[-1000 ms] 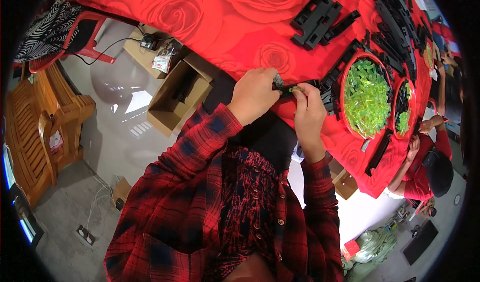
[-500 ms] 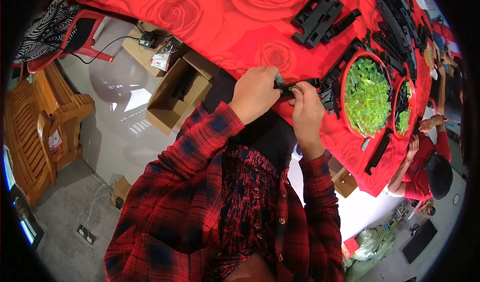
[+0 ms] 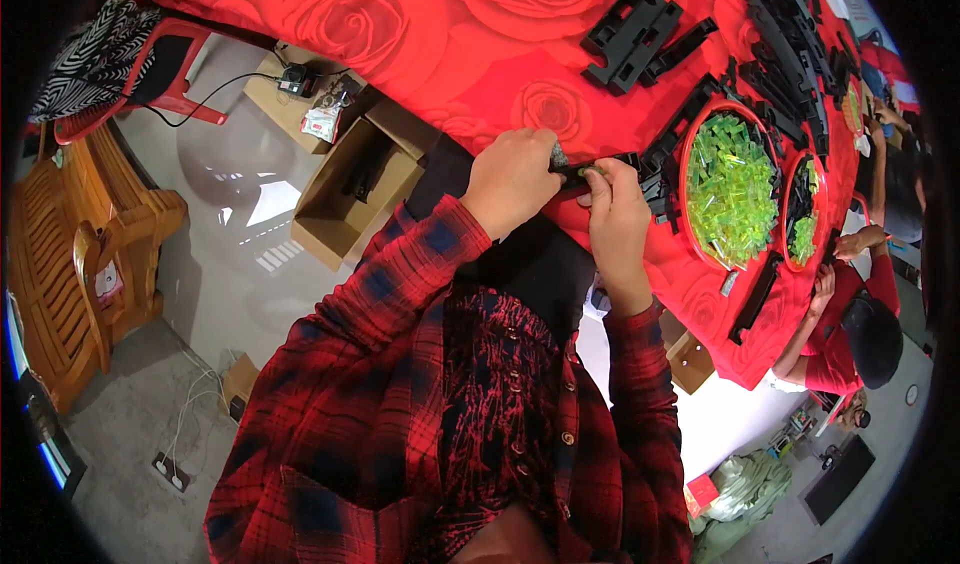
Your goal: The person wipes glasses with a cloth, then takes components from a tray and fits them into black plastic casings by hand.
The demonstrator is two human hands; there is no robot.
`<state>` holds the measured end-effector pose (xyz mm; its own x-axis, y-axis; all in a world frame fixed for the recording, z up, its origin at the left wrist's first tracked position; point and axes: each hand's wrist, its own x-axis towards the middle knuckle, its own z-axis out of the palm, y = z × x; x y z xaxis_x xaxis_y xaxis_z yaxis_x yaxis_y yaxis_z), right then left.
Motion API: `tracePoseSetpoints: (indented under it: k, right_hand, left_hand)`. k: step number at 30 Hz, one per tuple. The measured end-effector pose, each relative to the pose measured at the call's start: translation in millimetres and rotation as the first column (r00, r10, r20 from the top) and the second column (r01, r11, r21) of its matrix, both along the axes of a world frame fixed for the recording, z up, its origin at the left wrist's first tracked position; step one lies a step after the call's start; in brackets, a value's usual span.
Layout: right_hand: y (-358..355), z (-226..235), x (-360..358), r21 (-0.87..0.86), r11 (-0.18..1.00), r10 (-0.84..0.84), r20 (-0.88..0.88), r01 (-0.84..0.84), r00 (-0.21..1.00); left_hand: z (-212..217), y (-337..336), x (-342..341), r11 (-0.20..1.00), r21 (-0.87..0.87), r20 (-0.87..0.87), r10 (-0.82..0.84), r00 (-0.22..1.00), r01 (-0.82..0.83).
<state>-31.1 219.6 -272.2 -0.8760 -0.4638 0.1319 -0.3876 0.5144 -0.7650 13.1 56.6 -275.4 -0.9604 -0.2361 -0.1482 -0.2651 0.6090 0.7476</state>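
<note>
My left hand [image 3: 512, 177] is closed on one end of a black plastic part [image 3: 574, 176] at the table's near edge. My right hand [image 3: 617, 214] pinches the same part from the other side, thumb and fingers pressed together near a small greenish piece, too small to make out. Much of the part is hidden by my fingers. To the right of my right hand is a red oval bowl [image 3: 686, 219] filled with clear yellow-green pieces [image 3: 732, 189]. Several small black parts [image 3: 657, 189] lie between that hand and the bowl.
A smaller red bowl [image 3: 822, 226] holds black and yellow-green pieces. Black plastic parts [image 3: 632, 32] lie across the rose-patterned red tablecloth [image 3: 370, 14]. At the right, a person in red [image 3: 838, 334] works at the same table. An open cardboard box [image 3: 335, 209] stands below left.
Both hands stay around the black part at the table edge. My right hand's fingers have shifted slightly on it; little else differs.
</note>
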Motion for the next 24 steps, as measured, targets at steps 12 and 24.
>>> tracePoseSetpoints:
  k: [12, 24]
  right_hand:
    - [-1.8, -10.7, 3.6, -0.049, 0.996, -0.071, -0.017, 0.070, 0.997]
    - [-0.8, -8.0, 0.7, -0.038, 0.999, -0.032, -0.046, 0.030, 0.998]
  left_hand:
    - [-0.7, -1.7, -0.5, 1.000, -0.005, -0.017, -0.020, 1.000, 0.020]
    - [1.1, -0.9, -1.6, 1.000, -0.012, 0.022, -0.018, 1.000, 0.018]
